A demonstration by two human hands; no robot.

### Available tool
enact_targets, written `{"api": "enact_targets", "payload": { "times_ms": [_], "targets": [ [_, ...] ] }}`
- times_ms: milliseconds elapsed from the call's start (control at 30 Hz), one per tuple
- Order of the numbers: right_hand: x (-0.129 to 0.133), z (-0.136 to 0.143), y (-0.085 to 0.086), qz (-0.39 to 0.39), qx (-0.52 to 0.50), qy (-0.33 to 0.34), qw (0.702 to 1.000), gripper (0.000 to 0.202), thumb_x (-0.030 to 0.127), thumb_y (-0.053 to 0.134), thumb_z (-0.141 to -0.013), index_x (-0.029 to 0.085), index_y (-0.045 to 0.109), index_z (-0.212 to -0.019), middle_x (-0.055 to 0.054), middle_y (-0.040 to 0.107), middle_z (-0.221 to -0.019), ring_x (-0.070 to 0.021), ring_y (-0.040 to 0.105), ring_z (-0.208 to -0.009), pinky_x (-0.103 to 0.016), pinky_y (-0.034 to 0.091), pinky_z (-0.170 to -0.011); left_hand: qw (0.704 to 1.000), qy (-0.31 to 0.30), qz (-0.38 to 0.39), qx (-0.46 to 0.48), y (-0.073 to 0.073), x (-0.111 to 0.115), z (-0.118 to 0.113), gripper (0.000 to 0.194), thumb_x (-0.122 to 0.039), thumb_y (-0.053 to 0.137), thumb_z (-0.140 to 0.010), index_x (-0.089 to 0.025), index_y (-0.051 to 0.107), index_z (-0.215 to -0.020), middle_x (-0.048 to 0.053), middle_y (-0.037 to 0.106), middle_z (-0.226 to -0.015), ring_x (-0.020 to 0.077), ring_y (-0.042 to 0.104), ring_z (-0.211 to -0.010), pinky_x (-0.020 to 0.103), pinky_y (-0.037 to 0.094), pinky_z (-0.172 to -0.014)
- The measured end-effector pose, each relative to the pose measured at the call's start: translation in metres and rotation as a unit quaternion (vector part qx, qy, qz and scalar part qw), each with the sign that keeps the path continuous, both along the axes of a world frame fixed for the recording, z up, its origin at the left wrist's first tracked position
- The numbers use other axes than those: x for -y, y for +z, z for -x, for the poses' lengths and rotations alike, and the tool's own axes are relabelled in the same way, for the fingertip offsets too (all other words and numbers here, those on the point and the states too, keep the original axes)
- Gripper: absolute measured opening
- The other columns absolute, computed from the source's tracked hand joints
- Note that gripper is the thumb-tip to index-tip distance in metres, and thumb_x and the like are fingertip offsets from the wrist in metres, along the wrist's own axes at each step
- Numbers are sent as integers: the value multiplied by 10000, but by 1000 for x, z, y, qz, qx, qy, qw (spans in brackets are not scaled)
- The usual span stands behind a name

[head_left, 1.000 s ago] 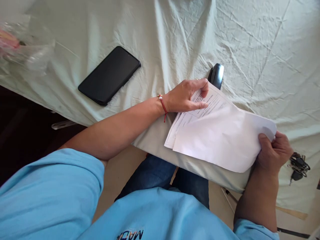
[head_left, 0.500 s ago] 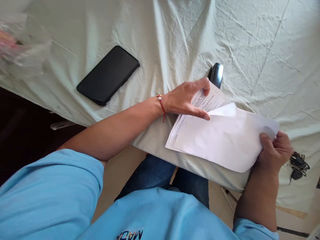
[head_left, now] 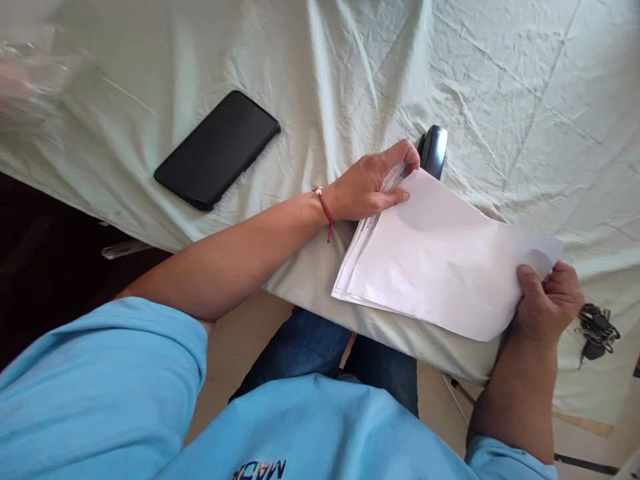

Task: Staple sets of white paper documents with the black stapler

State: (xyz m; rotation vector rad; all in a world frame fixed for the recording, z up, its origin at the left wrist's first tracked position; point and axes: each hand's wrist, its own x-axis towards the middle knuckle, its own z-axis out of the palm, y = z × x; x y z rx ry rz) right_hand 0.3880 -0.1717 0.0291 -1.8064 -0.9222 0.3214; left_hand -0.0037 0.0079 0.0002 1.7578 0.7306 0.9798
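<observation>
A stack of paper sheets (head_left: 440,257) lies near the table's front edge, its top sheet blank side up. Printed text peeks out along the left margin of the sheets beneath. My left hand (head_left: 373,183), with a red string bracelet at the wrist, is closed on the upper left corner of the papers, thumb on top. At the right end, my right hand (head_left: 547,300) grips the slightly raised edge between thumb and curled fingers. Just beyond my left fingertips sits a black stapler-like object (head_left: 434,152), partly hidden by hand and paper.
A black smartphone (head_left: 217,150) lies on the wrinkled pale tablecloth (head_left: 370,80) to the left. A bunch of keys (head_left: 597,332) rests beside my right hand. Clear plastic wrapping (head_left: 30,87) is at the far left. The table edge runs close to my body.
The top sheet's folded-up corner has come down flat over the printed page. My left hand has shifted slightly up, and its thumb and fingers have closed on the corner.
</observation>
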Motion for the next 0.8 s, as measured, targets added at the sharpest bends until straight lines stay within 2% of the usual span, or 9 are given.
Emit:
{"api": "enact_targets", "payload": {
  "times_ms": [167,267,367,433,500,567,667,733,800],
  "targets": [
    [-5,-12,-12,-36,-75,44,996,990,426,1062,-504,279,760,-1435,77,710,-840,-173,618,-784,-306,514,-788,997,-17,48,51,1,-5,4,711,-404,986,-869,-290,744,-1528,101,812,-1490,336,810,-1357,507,678,-1221],
    [-8,-14,-17,-60,-106,42,992,1093,408,1085,-472,296,710,-1493,61,742,-948,-194,679,-885,-374,611,-934,995,-29,63,69,1,-6,6,877,-482,1032,-873,-322,714,-1675,121,763,-1686,382,744,-1580,545,652,-1338],
    [-9,-8,-14,-74,-108,52,990,931,425,1114,-514,282,771,-1367,-28,824,-1255,-231,765,-1185,-432,639,-1167,994,-41,53,84,-1,-6,4,969,-640,1071,-858,-353,708,-1709,86,710,-1782,442,626,-1761,620,574,-1445],
    [-7,-3,-8,-67,-123,38,989,730,435,1125,-500,256,800,-1129,-31,827,-1188,-241,774,-1167,-438,665,-1165,993,-61,30,97,-3,-5,2,1020,-739,1051,-868,-355,689,-1740,66,630,-1877,469,534,-1842,653,490,-1510],
    [-5,0,-3,-54,-162,10,985,607,429,1126,-452,251,743,-889,-12,803,-999,-230,770,-1024,-420,713,-1057,990,-74,26,117,-6,-3,-2,1081,-802,1017,-889,-350,636,-1794,74,559,-1937,485,536,-1836,668,472,-1514],
    [-1,3,0,-45,-207,-16,977,591,383,1122,-395,261,675,-761,6,782,-873,-209,756,-912,-371,736,-927,987,-68,65,133,-9,-1,-6,1184,-855,998,-892,-364,536,-1865,101,621,-1854,479,661,-1720,676,555,-1433],
    [0,8,2,-42,-223,-35,973,587,305,1132,-348,257,700,-742,24,793,-818,-186,748,-845,-315,744,-811,980,-47,137,139,-8,6,-8,1377,-899,1013,-857,-400,337,-1948,81,782,-1486,410,832,-1454,631,684,-1242],
    [-2,14,1,-63,-200,-39,977,597,299,1153,-338,249,745,-771,27,807,-829,-188,769,-870,-328,771,-869,976,-33,162,139,-4,10,-8,1411,-861,1042,-852,-388,293,-1951,63,798,-1333,368,860,-1358,577,714,-1169],
    [-7,21,1,-108,-170,-35,979,627,347,1179,-346,249,775,-816,23,831,-887,-213,817,-956,-393,793,-1010,975,-19,180,129,3,13,-6,1336,-798,1070,-858,-361,366,-1906,69,805,-1294,348,863,-1322,532,725,-1129]
  ]
}}
